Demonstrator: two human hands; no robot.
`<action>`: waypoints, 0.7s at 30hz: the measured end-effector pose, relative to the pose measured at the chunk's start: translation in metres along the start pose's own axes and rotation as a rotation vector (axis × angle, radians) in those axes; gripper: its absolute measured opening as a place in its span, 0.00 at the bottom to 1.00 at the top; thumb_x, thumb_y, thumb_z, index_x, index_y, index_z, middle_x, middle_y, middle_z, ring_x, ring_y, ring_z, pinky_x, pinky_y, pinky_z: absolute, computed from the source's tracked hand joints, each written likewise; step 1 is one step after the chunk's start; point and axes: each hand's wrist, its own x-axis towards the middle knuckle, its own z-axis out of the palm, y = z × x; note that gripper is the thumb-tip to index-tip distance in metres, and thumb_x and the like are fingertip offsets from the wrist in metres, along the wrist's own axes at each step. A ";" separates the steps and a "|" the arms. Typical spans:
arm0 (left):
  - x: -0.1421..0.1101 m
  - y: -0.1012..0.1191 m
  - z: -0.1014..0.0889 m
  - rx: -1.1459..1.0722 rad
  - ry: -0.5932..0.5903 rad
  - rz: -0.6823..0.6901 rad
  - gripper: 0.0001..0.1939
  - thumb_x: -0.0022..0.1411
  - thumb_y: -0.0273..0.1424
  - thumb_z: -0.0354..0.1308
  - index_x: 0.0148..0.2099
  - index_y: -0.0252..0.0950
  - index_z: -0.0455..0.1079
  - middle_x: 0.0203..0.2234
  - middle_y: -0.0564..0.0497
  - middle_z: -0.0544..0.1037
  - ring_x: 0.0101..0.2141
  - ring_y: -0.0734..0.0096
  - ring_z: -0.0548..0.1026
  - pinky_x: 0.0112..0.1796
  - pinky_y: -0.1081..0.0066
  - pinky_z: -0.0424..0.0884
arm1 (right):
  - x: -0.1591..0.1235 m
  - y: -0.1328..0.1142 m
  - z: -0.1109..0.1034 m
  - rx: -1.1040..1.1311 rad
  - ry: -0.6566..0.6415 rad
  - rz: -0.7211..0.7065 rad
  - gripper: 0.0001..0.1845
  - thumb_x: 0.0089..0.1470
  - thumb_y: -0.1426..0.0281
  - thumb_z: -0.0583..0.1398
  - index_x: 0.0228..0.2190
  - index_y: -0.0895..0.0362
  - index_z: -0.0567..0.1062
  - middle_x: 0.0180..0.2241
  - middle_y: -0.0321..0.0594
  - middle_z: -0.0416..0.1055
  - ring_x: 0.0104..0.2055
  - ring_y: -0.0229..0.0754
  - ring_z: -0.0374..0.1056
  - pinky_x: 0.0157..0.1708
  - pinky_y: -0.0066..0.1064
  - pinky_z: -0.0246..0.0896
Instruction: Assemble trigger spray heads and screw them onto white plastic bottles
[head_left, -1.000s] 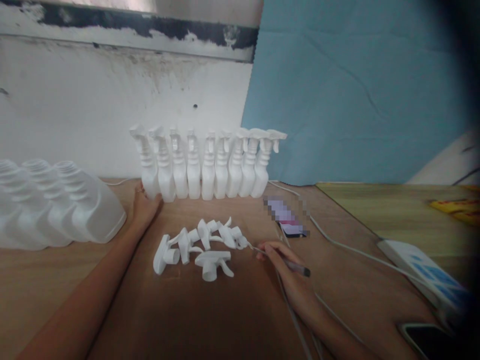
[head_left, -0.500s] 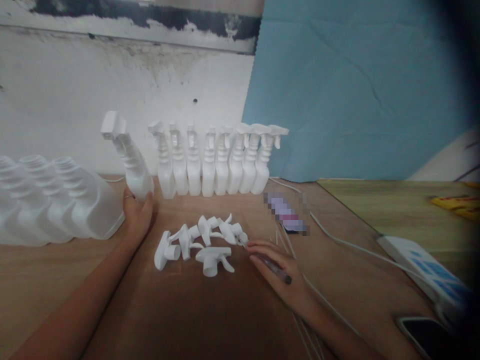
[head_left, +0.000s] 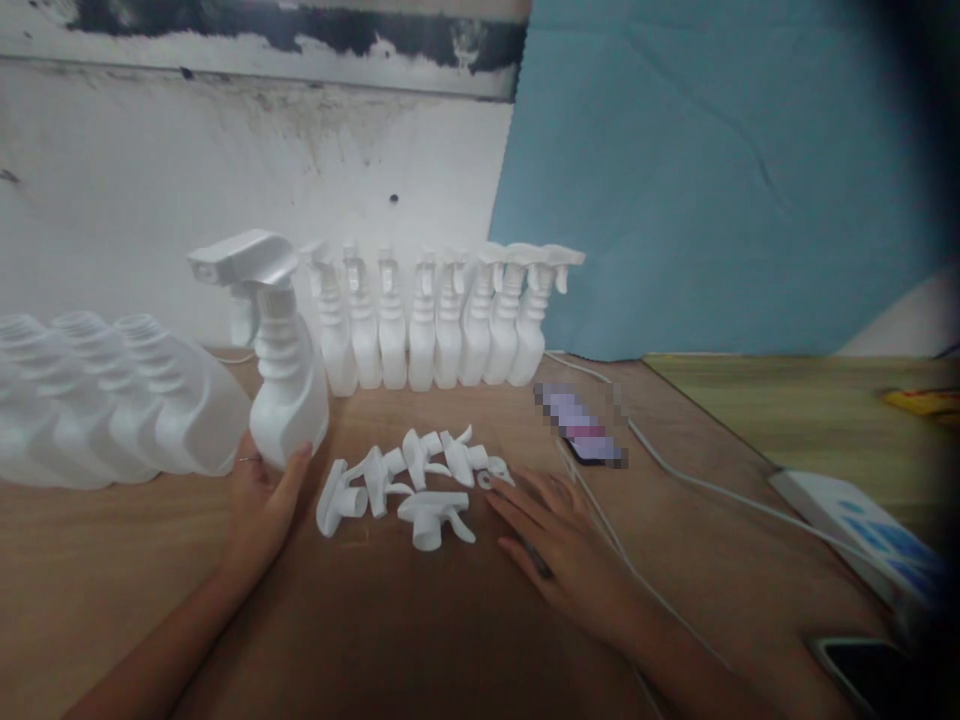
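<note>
My left hand (head_left: 262, 495) is closed round the lower body of a white spray bottle (head_left: 289, 400), which has a trigger head (head_left: 247, 258) on top and stands nearly upright. My right hand (head_left: 562, 545) lies low over the table, its fingers stretched forward. Between its thumb and index finger sits a slim dark pen-like stick (head_left: 536, 562), mostly hidden. The fingertips reach small white rings (head_left: 486, 480). Left of them lie several loose white trigger heads (head_left: 431, 515) on the wooden table.
White bottles without heads (head_left: 172, 410) stand packed at the left. A row of spray bottles with heads (head_left: 422, 340) lines the wall. At the right are a blurred purple packet (head_left: 577, 425), a white cable (head_left: 675, 480), a white-and-blue box (head_left: 855, 530) and a dark phone-like object (head_left: 862, 675).
The left hand has brought the spray bottle nearer and turned it, so its head shows side-on. The right hand has flattened over the rings, and less of the pen-like stick shows.
</note>
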 end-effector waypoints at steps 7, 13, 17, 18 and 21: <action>-0.024 0.011 -0.019 -0.093 -0.112 -0.145 0.27 0.57 0.46 0.61 0.55 0.39 0.64 0.47 0.47 0.75 0.48 0.55 0.73 0.51 0.58 0.68 | -0.004 0.011 0.007 -0.067 0.166 -0.026 0.20 0.62 0.74 0.55 0.55 0.57 0.69 0.56 0.47 0.71 0.58 0.56 0.65 0.56 0.60 0.57; -0.024 0.017 -0.016 -0.132 -0.102 -0.155 0.24 0.57 0.45 0.60 0.52 0.37 0.68 0.44 0.48 0.77 0.47 0.53 0.74 0.50 0.58 0.70 | 0.000 -0.010 -0.004 -0.049 0.241 -0.272 0.17 0.60 0.79 0.53 0.48 0.62 0.74 0.50 0.51 0.76 0.53 0.52 0.70 0.51 0.49 0.67; -0.023 0.021 -0.017 -0.196 -0.121 -0.189 0.25 0.57 0.45 0.61 0.53 0.38 0.67 0.45 0.49 0.77 0.47 0.55 0.74 0.50 0.60 0.69 | -0.001 -0.004 -0.011 -0.026 0.265 -0.223 0.15 0.57 0.80 0.54 0.43 0.62 0.77 0.46 0.53 0.78 0.46 0.53 0.74 0.47 0.52 0.68; -0.023 0.021 -0.018 -0.215 -0.129 -0.204 0.25 0.57 0.45 0.61 0.52 0.39 0.67 0.45 0.49 0.77 0.46 0.57 0.74 0.50 0.61 0.69 | -0.002 0.000 -0.011 -0.026 0.272 -0.201 0.15 0.56 0.80 0.54 0.42 0.62 0.77 0.44 0.53 0.79 0.45 0.53 0.75 0.46 0.53 0.67; -0.024 0.018 -0.019 -0.290 -0.103 -0.214 0.25 0.55 0.45 0.63 0.52 0.41 0.66 0.44 0.52 0.76 0.44 0.61 0.74 0.48 0.66 0.70 | -0.005 0.014 -0.011 0.014 0.307 -0.130 0.14 0.56 0.79 0.55 0.42 0.58 0.76 0.43 0.51 0.79 0.42 0.53 0.76 0.46 0.53 0.65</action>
